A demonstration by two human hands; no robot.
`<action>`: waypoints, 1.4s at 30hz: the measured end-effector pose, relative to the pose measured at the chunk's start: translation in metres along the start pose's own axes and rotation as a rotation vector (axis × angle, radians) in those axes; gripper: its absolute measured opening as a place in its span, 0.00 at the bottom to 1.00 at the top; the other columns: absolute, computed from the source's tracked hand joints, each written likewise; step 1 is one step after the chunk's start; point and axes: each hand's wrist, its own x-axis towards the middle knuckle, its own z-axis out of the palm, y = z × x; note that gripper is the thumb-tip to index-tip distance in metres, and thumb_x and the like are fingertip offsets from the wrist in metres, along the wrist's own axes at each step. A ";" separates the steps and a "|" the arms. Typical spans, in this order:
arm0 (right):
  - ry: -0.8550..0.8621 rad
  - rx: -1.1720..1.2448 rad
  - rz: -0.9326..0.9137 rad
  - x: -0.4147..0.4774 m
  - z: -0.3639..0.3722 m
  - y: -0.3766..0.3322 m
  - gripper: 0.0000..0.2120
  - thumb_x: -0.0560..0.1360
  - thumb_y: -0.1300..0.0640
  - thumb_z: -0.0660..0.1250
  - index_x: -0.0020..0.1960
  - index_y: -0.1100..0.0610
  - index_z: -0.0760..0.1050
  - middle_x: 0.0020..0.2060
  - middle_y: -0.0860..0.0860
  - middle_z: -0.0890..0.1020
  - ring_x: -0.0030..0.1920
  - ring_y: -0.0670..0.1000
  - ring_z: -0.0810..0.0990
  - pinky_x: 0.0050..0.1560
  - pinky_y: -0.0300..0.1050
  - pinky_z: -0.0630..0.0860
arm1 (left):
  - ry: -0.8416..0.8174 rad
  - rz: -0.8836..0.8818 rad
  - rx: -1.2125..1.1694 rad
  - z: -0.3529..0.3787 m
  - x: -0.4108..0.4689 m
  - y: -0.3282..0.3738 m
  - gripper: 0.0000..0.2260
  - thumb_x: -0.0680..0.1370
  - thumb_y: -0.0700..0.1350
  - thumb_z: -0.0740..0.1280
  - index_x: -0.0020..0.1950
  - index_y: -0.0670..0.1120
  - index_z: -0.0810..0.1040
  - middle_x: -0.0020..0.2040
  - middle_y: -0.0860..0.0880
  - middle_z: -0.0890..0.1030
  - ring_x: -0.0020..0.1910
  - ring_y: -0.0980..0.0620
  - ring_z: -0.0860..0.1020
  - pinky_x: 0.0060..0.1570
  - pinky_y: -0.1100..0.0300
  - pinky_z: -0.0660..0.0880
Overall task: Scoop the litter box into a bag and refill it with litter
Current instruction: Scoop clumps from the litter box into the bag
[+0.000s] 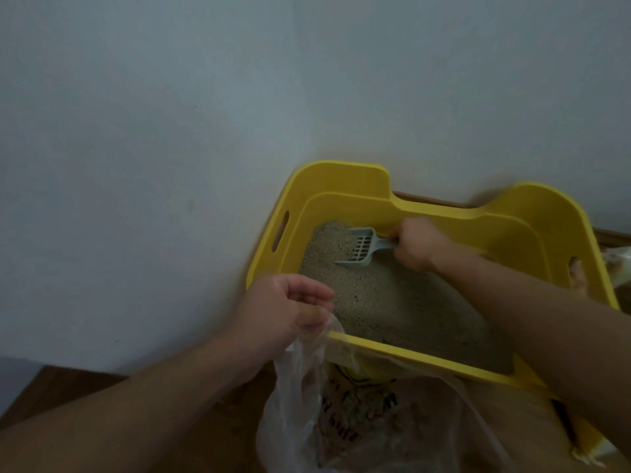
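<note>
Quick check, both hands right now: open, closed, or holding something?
Left hand: closed, pinching the rim of the clear plastic bag.
Right hand: closed around the handle of the litter scoop, over the litter in the yellow litter box.

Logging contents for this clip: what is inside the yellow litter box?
Beige litter covers the floor of the litter box; the right hand holds a slotted scoop on it. Anything buried, and the corner beneath the right forearm, is hidden.

Smooth yellow plastic litter box point(345, 203), grainy litter point(392, 302), clear glossy bag point(307, 404).
</note>
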 end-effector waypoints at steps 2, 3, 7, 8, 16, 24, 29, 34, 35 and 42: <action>-0.014 0.013 -0.003 0.003 0.006 -0.010 0.11 0.76 0.61 0.64 0.56 0.56 0.81 0.42 0.53 0.79 0.39 0.50 0.76 0.40 0.44 0.72 | -0.006 -0.004 0.001 0.000 0.000 0.000 0.12 0.70 0.27 0.71 0.46 0.42 0.84 0.40 0.44 0.86 0.37 0.52 0.83 0.39 0.61 0.80; -0.021 0.016 -0.007 0.004 0.009 -0.015 0.12 0.76 0.61 0.63 0.57 0.56 0.80 0.42 0.52 0.78 0.38 0.50 0.76 0.39 0.44 0.72 | -0.007 -0.004 0.004 0.000 0.000 0.001 0.11 0.70 0.27 0.71 0.46 0.42 0.84 0.40 0.44 0.86 0.37 0.52 0.83 0.38 0.61 0.80; -0.040 0.011 -0.010 0.005 0.014 -0.024 0.14 0.76 0.62 0.62 0.60 0.57 0.79 0.42 0.53 0.79 0.40 0.52 0.77 0.41 0.46 0.76 | -0.008 0.006 0.025 0.000 0.001 0.002 0.11 0.70 0.27 0.72 0.46 0.42 0.84 0.42 0.43 0.86 0.38 0.52 0.83 0.39 0.61 0.80; -0.041 0.016 -0.010 0.005 0.014 -0.023 0.14 0.76 0.62 0.62 0.60 0.57 0.78 0.43 0.54 0.79 0.42 0.52 0.78 0.43 0.46 0.77 | -0.009 0.007 0.026 0.001 0.001 0.002 0.11 0.70 0.27 0.72 0.46 0.41 0.84 0.42 0.43 0.86 0.38 0.52 0.83 0.39 0.61 0.80; -0.025 0.108 -0.050 -0.005 0.013 -0.015 0.23 0.77 0.65 0.59 0.69 0.53 0.74 0.60 0.55 0.79 0.57 0.56 0.77 0.55 0.48 0.74 | -0.002 0.018 0.018 0.001 0.000 0.000 0.11 0.70 0.27 0.72 0.45 0.41 0.84 0.39 0.45 0.86 0.36 0.54 0.83 0.36 0.64 0.79; -0.029 0.168 -0.091 -0.021 0.012 -0.004 0.21 0.76 0.65 0.61 0.65 0.51 0.77 0.60 0.53 0.80 0.55 0.54 0.78 0.51 0.43 0.71 | 0.009 0.018 0.019 0.001 -0.001 -0.001 0.11 0.70 0.27 0.72 0.45 0.42 0.84 0.39 0.44 0.85 0.36 0.53 0.82 0.37 0.61 0.79; -0.012 0.195 -0.134 -0.039 0.004 0.006 0.19 0.75 0.66 0.63 0.61 0.50 0.79 0.55 0.51 0.82 0.51 0.52 0.78 0.50 0.44 0.73 | 0.012 0.020 0.027 0.001 -0.004 0.001 0.11 0.70 0.27 0.72 0.46 0.41 0.84 0.40 0.43 0.85 0.37 0.52 0.82 0.37 0.62 0.79; -0.002 0.215 -0.150 -0.061 -0.011 0.026 0.18 0.75 0.65 0.64 0.61 0.50 0.79 0.54 0.52 0.82 0.51 0.53 0.79 0.54 0.49 0.77 | 0.025 0.026 0.045 0.003 -0.009 0.003 0.11 0.70 0.26 0.71 0.46 0.40 0.83 0.38 0.45 0.85 0.36 0.52 0.82 0.35 0.62 0.79; -0.006 0.236 -0.150 -0.066 -0.013 0.029 0.17 0.76 0.64 0.65 0.61 0.50 0.79 0.54 0.51 0.82 0.51 0.52 0.79 0.54 0.49 0.77 | 0.030 0.026 0.053 0.003 -0.011 0.003 0.11 0.70 0.26 0.71 0.47 0.39 0.83 0.38 0.44 0.85 0.37 0.51 0.82 0.36 0.62 0.80; 0.008 0.234 -0.169 -0.101 -0.030 0.046 0.16 0.76 0.64 0.66 0.61 0.50 0.79 0.52 0.49 0.82 0.51 0.51 0.79 0.53 0.46 0.76 | 0.071 0.019 0.098 -0.005 -0.026 0.001 0.10 0.71 0.26 0.71 0.47 0.39 0.83 0.40 0.43 0.86 0.38 0.49 0.84 0.38 0.60 0.81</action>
